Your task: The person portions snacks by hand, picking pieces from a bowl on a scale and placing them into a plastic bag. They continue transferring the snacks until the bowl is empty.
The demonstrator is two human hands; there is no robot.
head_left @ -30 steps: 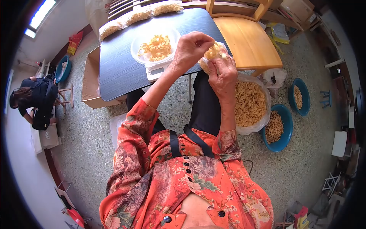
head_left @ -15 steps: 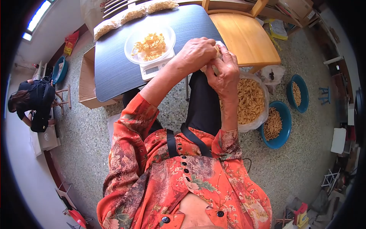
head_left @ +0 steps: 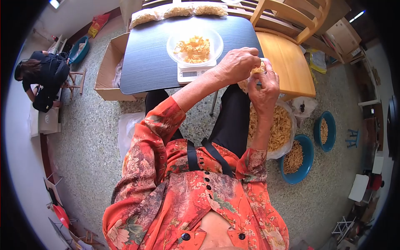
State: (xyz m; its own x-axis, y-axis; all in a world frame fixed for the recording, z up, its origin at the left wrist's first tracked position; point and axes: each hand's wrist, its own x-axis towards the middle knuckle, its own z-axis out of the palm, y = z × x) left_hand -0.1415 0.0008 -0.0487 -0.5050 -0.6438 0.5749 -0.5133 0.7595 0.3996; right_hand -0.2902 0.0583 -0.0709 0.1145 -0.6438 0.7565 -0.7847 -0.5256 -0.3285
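My left hand (head_left: 239, 64) reaches across to the right, its fingers pinched together at the top of a clear plastic bag (head_left: 259, 66) with yellowish dried pieces in it. My right hand (head_left: 266, 85) is wrapped round the same bag just below and hides much of it. To the left, a clear round bowl (head_left: 171, 46) holding yellowish dried strips rests on a white scale (head_left: 188, 73). Both stand on the dark table (head_left: 146, 54). Below my hands, a large lined container (head_left: 281, 129) is filled with similar strips.
Filled clear bags (head_left: 178, 12) line the table's far edge. A wooden chair (head_left: 283, 58) adjoins its right side. A cardboard box (head_left: 109, 75) stands left. Blue basins (head_left: 306, 166) hold dried sticks and pieces at right. A co-worker (head_left: 46, 73) sits bent over at far left.
The view has shifted, so the table, bowl and basins appear farther right. Both hands remain together at the bag, and more of its yellowish contents shows between them.
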